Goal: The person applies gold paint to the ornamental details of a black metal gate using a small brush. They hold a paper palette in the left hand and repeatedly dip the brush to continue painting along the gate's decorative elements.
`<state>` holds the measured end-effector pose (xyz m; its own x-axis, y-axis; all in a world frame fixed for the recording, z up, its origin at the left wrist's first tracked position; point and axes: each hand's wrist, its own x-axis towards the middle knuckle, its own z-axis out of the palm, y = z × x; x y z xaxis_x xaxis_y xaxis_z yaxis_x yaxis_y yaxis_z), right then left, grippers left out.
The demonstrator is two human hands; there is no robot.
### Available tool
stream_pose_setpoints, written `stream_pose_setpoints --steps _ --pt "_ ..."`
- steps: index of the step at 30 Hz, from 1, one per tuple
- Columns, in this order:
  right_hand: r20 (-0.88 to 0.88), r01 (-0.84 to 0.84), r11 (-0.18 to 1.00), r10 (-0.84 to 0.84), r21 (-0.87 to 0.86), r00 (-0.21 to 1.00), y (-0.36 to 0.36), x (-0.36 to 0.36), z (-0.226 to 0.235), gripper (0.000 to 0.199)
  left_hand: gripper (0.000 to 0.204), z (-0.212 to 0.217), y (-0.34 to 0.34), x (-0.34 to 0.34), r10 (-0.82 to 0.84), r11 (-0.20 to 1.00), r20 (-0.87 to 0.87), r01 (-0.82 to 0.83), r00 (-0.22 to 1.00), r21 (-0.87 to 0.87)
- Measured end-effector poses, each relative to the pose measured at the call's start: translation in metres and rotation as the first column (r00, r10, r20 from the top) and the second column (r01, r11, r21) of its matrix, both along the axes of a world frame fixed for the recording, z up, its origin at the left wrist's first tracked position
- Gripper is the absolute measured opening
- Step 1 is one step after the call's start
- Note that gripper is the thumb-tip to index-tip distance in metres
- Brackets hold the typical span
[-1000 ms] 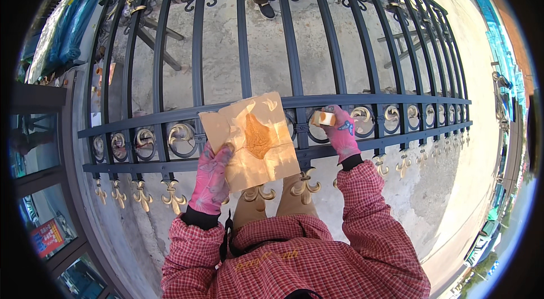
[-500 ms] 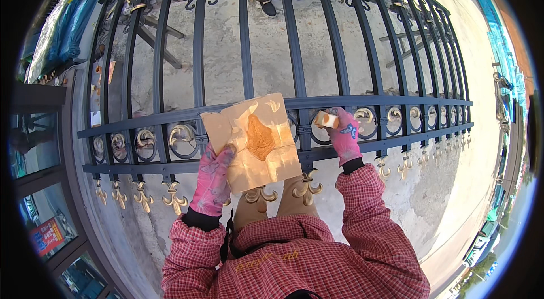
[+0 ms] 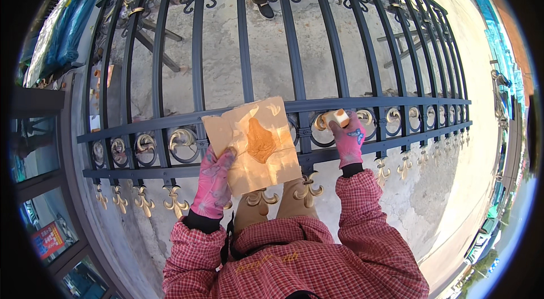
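My left hand (image 3: 213, 183), in a pink patterned glove, grips the lower left edge of a square piece of cardboard (image 3: 224, 129). A wet-looking patch of gold-brown paint (image 3: 261, 141) covers the cardboard's middle. In my right hand (image 3: 350, 140), gloved alike, a small white sponge block (image 3: 335, 118) with gold-brown stains is pinched between the fingers. It is over a scroll ring of a dark metal fence panel (image 3: 294, 61); whether it touches the ring I cannot tell. Gold colouring shows on several scrolls (image 3: 182, 139) and fleur-de-lis tips (image 3: 307, 190).
The panel lies across dark trestle supports (image 3: 161, 50) above a concrete floor (image 3: 221, 38). Beyond its far side, another person's shoe (image 3: 266, 11) shows. Glass doors (image 3: 39, 152) stand at the left, with blue plastic-wrapped goods (image 3: 76, 24) farther back.
My right hand has shifted slightly to the right and turned, tilting the sponge block. My left hand and the cardboard have barely moved.
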<state>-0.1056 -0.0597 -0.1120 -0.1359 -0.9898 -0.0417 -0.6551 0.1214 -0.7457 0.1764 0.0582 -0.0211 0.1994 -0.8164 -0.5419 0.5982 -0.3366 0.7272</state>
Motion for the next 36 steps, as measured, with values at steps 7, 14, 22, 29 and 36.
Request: stream_pose_setpoints --steps 7,14,22,29,36 --pt "-0.080 0.106 0.984 -0.095 0.144 0.992 0.004 -0.006 -0.003 0.029 0.034 0.002 -0.003 0.002 -0.003 1.000 -0.021 0.003 1.000 -0.001" --pt "-0.026 0.102 0.970 -0.099 0.223 0.995 0.003 -0.001 -0.001 0.031 0.035 -0.004 -0.004 0.003 0.000 0.999 -0.018 0.000 1.000 -0.043" --pt "0.056 0.102 0.976 -0.115 0.193 0.992 0.002 -0.004 -0.012 0.032 0.038 -0.009 -0.003 0.008 -0.028 0.997 0.011 0.028 1.000 -0.075" --pt "-0.024 0.037 0.986 -0.034 0.162 0.999 -0.004 0.006 -0.007 0.032 0.039 -0.011 -0.004 0.009 -0.039 0.999 -0.012 0.039 0.999 -0.025" --pt "-0.055 -0.034 0.986 0.044 0.165 0.998 0.000 0.003 -0.002 0.033 0.037 -0.010 -0.005 0.008 -0.034 0.999 -0.004 0.034 0.999 -0.025"
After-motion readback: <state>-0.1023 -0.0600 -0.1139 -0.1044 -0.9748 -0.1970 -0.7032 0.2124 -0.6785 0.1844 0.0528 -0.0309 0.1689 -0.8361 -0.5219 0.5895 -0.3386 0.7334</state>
